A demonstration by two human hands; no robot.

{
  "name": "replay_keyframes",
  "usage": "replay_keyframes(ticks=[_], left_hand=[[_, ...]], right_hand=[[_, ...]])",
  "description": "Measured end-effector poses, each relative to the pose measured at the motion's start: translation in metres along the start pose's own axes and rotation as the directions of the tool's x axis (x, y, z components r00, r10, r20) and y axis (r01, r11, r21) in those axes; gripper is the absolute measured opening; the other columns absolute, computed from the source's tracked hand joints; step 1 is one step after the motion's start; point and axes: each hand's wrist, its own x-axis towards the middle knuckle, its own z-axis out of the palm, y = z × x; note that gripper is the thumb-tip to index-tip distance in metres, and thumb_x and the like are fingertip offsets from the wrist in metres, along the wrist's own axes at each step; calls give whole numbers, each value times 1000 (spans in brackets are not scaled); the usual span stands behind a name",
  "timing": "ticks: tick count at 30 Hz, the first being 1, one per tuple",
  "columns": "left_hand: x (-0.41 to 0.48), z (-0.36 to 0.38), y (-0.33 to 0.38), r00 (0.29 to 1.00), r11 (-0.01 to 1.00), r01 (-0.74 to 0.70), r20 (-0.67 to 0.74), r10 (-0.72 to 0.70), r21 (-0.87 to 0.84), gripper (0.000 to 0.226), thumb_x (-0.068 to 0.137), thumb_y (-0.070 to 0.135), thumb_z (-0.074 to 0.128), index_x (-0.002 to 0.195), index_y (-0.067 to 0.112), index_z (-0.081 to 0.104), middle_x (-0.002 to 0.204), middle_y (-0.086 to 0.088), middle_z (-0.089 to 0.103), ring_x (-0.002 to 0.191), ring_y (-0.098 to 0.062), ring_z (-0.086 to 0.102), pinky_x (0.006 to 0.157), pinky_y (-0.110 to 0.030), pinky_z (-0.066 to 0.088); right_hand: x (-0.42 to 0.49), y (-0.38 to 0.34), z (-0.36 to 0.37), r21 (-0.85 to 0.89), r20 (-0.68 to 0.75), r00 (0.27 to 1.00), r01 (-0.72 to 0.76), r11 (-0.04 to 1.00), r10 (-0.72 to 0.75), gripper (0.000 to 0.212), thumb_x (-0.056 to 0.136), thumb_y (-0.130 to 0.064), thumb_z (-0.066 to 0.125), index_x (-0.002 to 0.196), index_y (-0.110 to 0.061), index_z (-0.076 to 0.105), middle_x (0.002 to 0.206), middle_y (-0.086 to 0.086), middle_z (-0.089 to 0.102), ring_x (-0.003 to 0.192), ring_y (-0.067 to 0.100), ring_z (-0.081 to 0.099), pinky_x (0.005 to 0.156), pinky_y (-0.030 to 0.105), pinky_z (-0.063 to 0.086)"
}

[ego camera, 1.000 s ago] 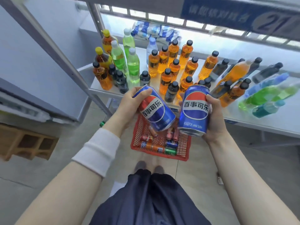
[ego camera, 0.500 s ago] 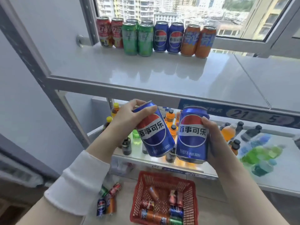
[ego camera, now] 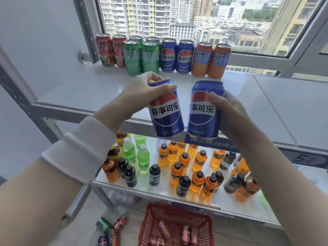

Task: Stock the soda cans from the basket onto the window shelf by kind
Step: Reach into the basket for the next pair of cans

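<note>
My left hand [ego camera: 142, 91] and right hand [ego camera: 230, 110] each wrap near-upright Pepsi cans [ego camera: 166, 116]; the shelved Pepsi pair [ego camera: 184, 57] stands straight beyond my fingers [ego camera: 166, 88].

A row of cans [ego camera: 166, 55] stands at the back of the window shelf [ego camera: 106, 89], against the window. Before the shelf's front edge two more are held side by side: the tilted can [ego camera: 166, 114] in the left hand [ego camera: 142, 93], the upright can [ego camera: 204, 112] in the right hand [ego camera: 229, 110]. Beneath is a lower shelf [ego camera: 159, 189] crowded with bottles [ego camera: 177, 167]. On the floor in front stands the basket [ego camera: 147, 224], cans inside it, with loose cans [ego camera: 111, 228] lying to its left.
</note>
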Motion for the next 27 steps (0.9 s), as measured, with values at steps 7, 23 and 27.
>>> replay_keyframes(ticks=[7,23,27], left_hand=[[46,6,3,1000,993,-20,6,19,116,35,79,39,68,102,17,53,87,7,61,76,-6,59,61,-20,46],[157,-28,-10,979,916,-191,133,153,353,52,76,44,69,116,21,46,112,8,48,97,-13,51,69,-22,44],[175,-31,-15,967,887,-246,161,198,390,53,76,41,70,117,17,47,121,7,53,103,-5,43,80,-22,40]], right_hand=[[47,-1,-17,-99,17,999,53,994,-52,42,87,-9,59,127,-11,47,107,5,65,98,17,66,80,27,54],[165,-10,-21,-368,16,999,54,928,-52,63,68,-2,71,124,-7,43,116,6,62,105,15,63,87,26,51],[184,-15,-23,-473,37,999,46,880,-33,56,72,2,72,119,-13,46,116,0,61,106,13,62,86,25,53]])
